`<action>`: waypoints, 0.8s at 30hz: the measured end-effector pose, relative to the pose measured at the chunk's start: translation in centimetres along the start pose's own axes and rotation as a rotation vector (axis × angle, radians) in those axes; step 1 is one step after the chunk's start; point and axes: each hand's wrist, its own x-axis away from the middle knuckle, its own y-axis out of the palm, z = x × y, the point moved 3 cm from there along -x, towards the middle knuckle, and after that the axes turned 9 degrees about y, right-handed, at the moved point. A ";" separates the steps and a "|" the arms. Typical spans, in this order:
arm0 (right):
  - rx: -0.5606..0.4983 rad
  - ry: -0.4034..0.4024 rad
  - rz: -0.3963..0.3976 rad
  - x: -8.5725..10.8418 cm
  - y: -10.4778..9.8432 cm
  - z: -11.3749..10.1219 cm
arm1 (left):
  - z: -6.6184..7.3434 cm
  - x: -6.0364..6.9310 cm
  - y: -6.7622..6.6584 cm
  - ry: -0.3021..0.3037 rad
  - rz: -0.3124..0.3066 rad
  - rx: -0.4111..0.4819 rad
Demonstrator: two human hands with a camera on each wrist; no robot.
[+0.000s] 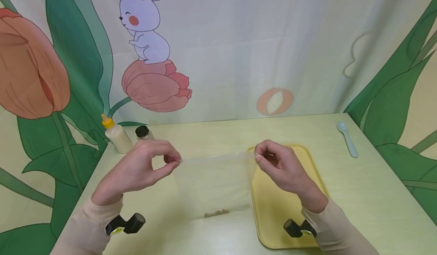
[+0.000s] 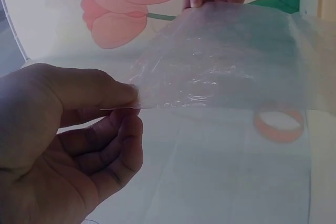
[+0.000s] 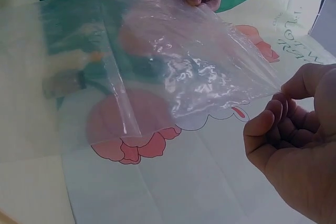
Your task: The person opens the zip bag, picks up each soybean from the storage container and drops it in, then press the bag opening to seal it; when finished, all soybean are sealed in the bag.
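Note:
A clear plastic bag point(image 1: 215, 183) hangs stretched between both hands above the table. Several small brown bits point(image 1: 216, 212) lie along its bottom edge; what they are is too small to tell. The left hand point(image 1: 143, 167) pinches the bag's upper left corner between thumb and forefinger. At the upper right corner, the right hand point(image 1: 281, 166) pinches it the same way. In the left wrist view, the film point(image 2: 220, 61) runs from the near thumb toward the other hand. The right wrist view shows the wrinkled film point(image 3: 194, 66) drawn to a point at the fingertips.
A yellow tray point(image 1: 273, 224) lies partly under the right hand and forearm. Toward the back left stand a bottle with a yellow nozzle point(image 1: 117, 135) and a black-capped jar point(image 1: 142, 131). A pale blue spoon point(image 1: 347, 139) rests at the right. A printed curtain point(image 1: 218, 57) hangs behind the table.

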 end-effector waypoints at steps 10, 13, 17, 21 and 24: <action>0.084 -0.001 -0.008 -0.6 0.1 1.4 | -1.5 0.4 0.9 -0.046 0.014 -0.064; 0.115 0.009 -0.011 -1.0 0.1 2.2 | -2.3 0.6 1.4 -0.058 0.017 -0.058; 0.137 0.040 -0.018 -1.6 0.2 3.4 | -3.3 0.6 2.0 -0.094 0.003 -0.041; 0.141 0.108 -0.032 -2.0 0.4 4.6 | -4.5 0.7 2.8 -0.137 -0.023 -0.024; 0.147 0.155 -0.044 -2.1 0.5 5.7 | -5.4 0.9 3.6 -0.155 -0.035 -0.019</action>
